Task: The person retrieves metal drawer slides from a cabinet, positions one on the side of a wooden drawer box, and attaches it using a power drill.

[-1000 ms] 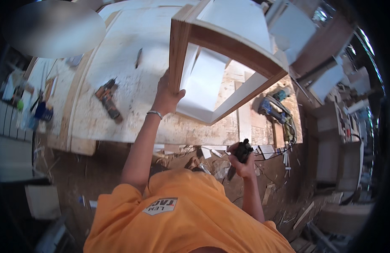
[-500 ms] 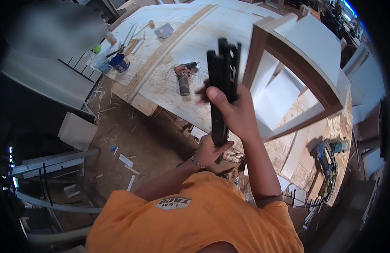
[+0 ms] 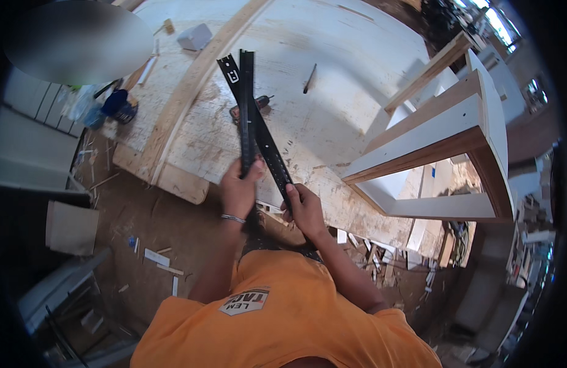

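Observation:
Two long black metal drawer slides cross each other in front of me, over the near edge of the workbench. My left hand (image 3: 239, 187) is closed around the lower part of the upright drawer slide (image 3: 247, 132). In my right hand (image 3: 306, 211) is the near end of the slanted drawer slide (image 3: 272, 153), whose far end leans left behind the other one. Partly hidden behind both slides, an orange and black cordless drill (image 3: 261, 104) lies on the bench.
A wooden cabinet frame (image 3: 418, 132) with white panels stands at the right. A long board (image 3: 191, 86) crosses the white workbench (image 3: 320, 46). Also on it are a thin dark tool (image 3: 310, 78), a pale block (image 3: 195, 37) and a blue container (image 3: 119, 107). Offcuts (image 3: 158, 257) litter the floor.
The slides, bundled upright before, are now spread into a crossing pair. My right hand has come down to a near end, my left hand is higher, and the view has shifted.

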A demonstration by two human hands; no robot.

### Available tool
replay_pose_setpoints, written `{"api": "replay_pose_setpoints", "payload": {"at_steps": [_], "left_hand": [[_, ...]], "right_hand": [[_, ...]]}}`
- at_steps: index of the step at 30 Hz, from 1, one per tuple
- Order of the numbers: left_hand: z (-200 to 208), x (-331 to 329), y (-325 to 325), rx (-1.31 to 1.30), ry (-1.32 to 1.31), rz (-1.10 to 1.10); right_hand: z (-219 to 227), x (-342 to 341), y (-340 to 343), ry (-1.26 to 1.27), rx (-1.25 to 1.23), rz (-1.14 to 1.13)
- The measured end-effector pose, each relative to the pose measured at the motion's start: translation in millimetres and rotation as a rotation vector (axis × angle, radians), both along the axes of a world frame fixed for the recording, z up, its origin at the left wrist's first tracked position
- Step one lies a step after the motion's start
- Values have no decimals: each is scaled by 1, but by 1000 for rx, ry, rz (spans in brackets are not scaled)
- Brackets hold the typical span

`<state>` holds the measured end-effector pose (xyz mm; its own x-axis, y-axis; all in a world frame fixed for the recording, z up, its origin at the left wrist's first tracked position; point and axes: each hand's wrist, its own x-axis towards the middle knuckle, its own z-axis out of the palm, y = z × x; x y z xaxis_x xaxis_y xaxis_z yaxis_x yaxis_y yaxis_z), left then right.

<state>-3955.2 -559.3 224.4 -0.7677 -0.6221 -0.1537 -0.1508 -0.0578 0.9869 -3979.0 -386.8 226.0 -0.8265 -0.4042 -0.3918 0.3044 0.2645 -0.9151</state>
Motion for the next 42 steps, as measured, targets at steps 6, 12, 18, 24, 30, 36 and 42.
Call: {"api": "replay_pose_setpoints", "payload": {"at_steps": [6, 12, 18, 24, 30, 36, 42], "left_hand": [[-38, -27, -138, -95, -133, -23], [-99, -78, -215, -505, -450, -22], [-122, -90, -224, -979, -523, -39], [-81, -82, -116, -324, 94, -331], [32, -80, 37, 775, 79, -521], [67, -118, -24, 842, 383, -205], [104, -117, -136, 945, 800, -320]], "right_hand": [[-7, 6, 60, -34, 359, -182], [-12, 64, 104, -174, 459, -353], [-10, 66, 96, -59, 365, -309], [12, 35, 80, -20, -10, -141], [51, 1, 38, 4, -250, -17], [65, 31, 42, 212, 335, 127], [42, 73, 95, 380, 624, 69]]}}
